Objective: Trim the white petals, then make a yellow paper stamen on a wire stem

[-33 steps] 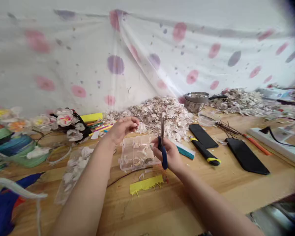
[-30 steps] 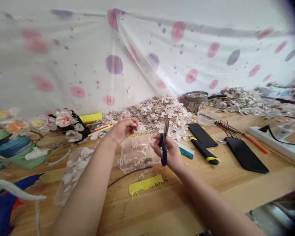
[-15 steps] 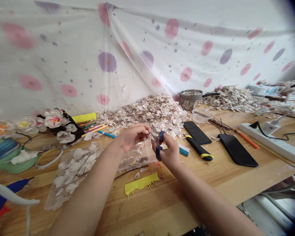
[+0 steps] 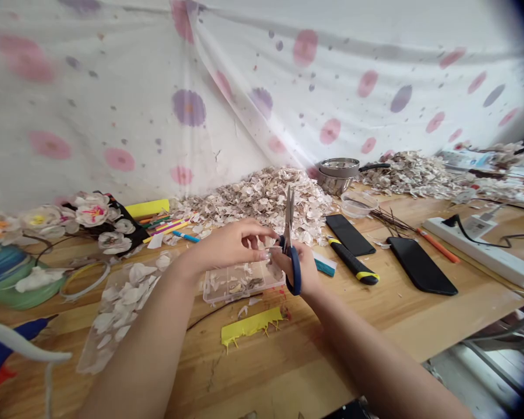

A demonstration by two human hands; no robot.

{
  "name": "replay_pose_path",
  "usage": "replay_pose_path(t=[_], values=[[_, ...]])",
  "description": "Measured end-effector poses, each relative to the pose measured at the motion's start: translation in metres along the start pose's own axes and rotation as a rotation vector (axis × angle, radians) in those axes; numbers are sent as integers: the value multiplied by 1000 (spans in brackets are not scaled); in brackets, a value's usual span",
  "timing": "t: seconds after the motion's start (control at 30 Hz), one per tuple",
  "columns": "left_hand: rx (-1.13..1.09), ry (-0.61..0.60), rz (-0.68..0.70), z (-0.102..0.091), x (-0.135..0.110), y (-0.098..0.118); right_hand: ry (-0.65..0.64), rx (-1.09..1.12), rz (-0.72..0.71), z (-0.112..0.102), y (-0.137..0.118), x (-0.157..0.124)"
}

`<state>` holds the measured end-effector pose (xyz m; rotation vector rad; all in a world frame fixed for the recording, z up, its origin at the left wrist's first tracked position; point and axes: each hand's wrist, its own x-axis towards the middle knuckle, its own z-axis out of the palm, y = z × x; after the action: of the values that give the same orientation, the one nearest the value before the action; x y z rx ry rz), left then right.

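Note:
My right hand (image 4: 304, 269) is closed around the blue-handled scissors (image 4: 289, 218), whose blades point up and are nearly together. Between the two hands is a small pale petal-like piece (image 4: 274, 265), pinched by the fingertips of my left hand (image 4: 240, 243); the right fingertips seem to touch it too. Below the hands sits a clear compartment box (image 4: 213, 295) with pale scraps in it. In front of that, a fringed yellow strip (image 4: 251, 327) lies on the wooden table (image 4: 262, 378).
A heap of dried pale petals (image 4: 271, 195) lies against the curtain. To the left are a clear tray of white petals (image 4: 122, 302) and finished flowers (image 4: 94, 212). On the right are a yellow-black utility knife (image 4: 353, 262), two phones (image 4: 419, 265) and a power strip (image 4: 484, 250).
The scissors have swung from pointing at the left fingers to pointing upright. My two hands have come together around the pale piece, the left moving slightly right and down.

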<state>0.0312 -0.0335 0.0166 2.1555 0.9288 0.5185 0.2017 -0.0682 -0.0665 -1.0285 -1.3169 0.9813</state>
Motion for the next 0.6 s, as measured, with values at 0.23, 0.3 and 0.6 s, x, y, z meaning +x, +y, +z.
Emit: replay_pose_path(t=[0.23,0.3,0.6], values=[[160,129,65,5,5,-4,-19,82,76,1,4,2],[153,172,30,4,6,-7,-15,110,91,1,6,3],[88,185,-74,3,5,-10,24,180,116,0,11,6]])
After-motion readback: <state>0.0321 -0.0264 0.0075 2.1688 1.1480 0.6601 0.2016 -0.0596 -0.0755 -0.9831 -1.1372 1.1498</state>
